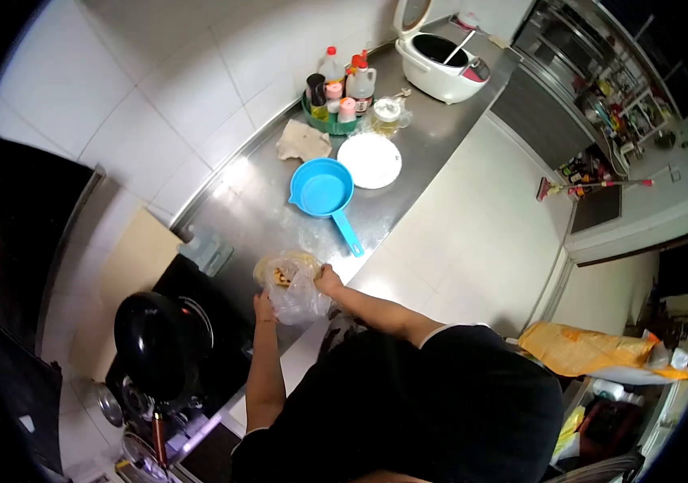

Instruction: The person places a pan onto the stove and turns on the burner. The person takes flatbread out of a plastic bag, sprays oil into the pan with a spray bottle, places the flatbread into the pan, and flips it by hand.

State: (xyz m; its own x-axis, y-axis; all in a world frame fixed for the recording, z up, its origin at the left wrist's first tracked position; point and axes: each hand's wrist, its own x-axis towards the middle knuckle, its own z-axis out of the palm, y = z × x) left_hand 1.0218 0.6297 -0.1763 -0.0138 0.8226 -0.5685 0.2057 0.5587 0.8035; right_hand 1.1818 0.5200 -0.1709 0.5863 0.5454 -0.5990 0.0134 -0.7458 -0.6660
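Note:
A clear plastic bag (299, 296) with small brown pieces showing at its opening is held at the counter's front edge, over what looks like a pale round dish whose outline is partly hidden. My left hand (263, 307) is closed on the bag's left side. On its right side, my right hand (328, 280) pinches the bag near the rim. Just beyond the bag lies a blue plastic ladle (321, 188), its handle pointing toward me. A white plate (369, 160) sits behind the ladle, touching or nearly touching it.
A black wok (154, 346) stands on the stove at the left. Farther back on the steel counter (235, 205) are a brown cloth (303, 141), a green tray (329, 125) of bottles, a jar (386, 114) and an open rice cooker (443, 76).

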